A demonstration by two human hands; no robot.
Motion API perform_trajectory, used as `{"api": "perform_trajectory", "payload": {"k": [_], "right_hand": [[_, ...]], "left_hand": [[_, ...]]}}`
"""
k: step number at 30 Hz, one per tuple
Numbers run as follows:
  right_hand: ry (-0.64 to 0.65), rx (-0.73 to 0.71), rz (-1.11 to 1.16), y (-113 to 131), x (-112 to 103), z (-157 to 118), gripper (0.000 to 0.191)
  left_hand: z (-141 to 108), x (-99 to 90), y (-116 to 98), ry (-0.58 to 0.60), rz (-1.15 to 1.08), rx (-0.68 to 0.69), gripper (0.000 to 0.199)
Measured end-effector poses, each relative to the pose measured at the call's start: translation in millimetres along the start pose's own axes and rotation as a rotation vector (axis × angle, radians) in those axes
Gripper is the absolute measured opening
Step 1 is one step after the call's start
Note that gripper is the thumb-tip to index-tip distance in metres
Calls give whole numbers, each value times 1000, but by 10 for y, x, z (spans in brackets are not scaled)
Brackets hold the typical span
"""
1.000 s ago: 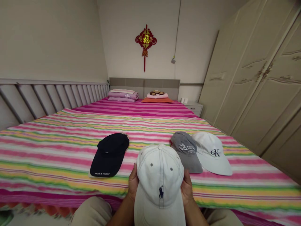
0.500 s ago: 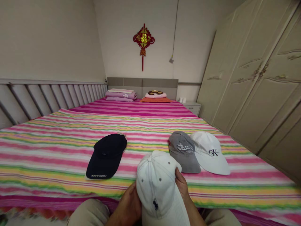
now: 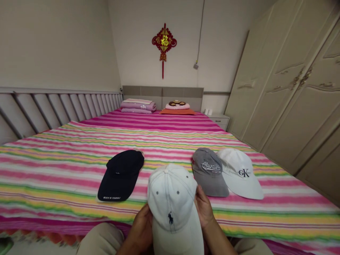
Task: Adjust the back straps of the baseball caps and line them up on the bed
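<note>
A white cap with a dark horse-rider logo [image 3: 172, 198] is held up at the bed's near edge, its brim toward me. My left hand [image 3: 142, 225] grips its left side and my right hand [image 3: 204, 209] its right side; some fingers are hidden behind the cap. To the left lies a dark navy cap [image 3: 120, 175] with small white lettering on its brim. Right of my hands rests a grey cap [image 3: 209, 173] with white lettering, touching a second white cap [image 3: 240, 173] marked CK.
The striped bedspread [image 3: 79, 159] covers the bed. Folded purple bedding [image 3: 138, 106] and a pink-and-orange stack [image 3: 177, 108] lie near the headboard [image 3: 183, 94]. A metal rail [image 3: 53, 106] runs along the left, a wardrobe [image 3: 278, 88] stands right. My knees are below.
The held white cap has shifted slightly left and turned more upright, its logo and brim now facing me more squarely. Both hands still hold it. The view has moved slightly.
</note>
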State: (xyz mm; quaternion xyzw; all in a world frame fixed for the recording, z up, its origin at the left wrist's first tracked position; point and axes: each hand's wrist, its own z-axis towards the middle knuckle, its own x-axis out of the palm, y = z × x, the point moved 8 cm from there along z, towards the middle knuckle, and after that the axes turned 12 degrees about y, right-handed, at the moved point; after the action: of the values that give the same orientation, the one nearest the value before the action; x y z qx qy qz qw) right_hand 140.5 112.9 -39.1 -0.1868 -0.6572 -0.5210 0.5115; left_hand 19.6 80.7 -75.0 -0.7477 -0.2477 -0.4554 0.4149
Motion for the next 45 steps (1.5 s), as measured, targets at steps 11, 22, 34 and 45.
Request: {"api": "perform_trajectory", "payload": {"k": [11,22,34,45], "right_hand": [[-75,-159,28,171,-279,-45,20],[-118,-94,-151,25,-303,-97,28],[-429,-163,-439,387,-667,195,42],[-612,-384,-375,419,-933,245,54]], "left_hand": [[160,84,-306,-74,116,42,19],[536,138,-436,38,131,8,18],[1504,377,-894,5,191,106,11],[2007,18,-794,-139,311,-62,10]]}}
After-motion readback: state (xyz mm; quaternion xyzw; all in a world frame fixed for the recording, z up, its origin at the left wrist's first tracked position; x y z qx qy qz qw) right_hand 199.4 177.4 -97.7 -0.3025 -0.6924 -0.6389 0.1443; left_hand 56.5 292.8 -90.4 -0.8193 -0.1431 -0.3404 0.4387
